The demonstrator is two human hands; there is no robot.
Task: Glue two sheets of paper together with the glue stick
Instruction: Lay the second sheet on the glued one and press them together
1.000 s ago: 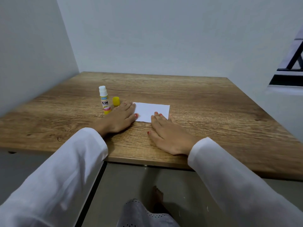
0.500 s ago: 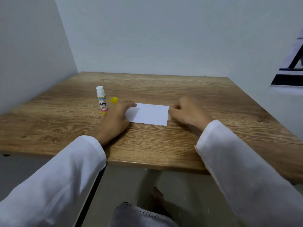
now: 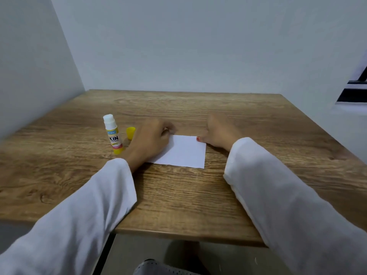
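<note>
I see the paper (image 3: 182, 151) flat on the table (image 3: 178, 205), long axis running left to right between my hands. My left hand (image 3: 149, 139) rests on its left edge, fingers curled; my right hand (image 3: 216, 133) touches the far right corner, thumb down. Whether either pinches it I cannot tell. The glue stick (image 3: 112, 133) stands uncapped just left of my left hand, the nearer one. A second ago both palms lay flat at the near edge; they have moved to the ends.
</note>
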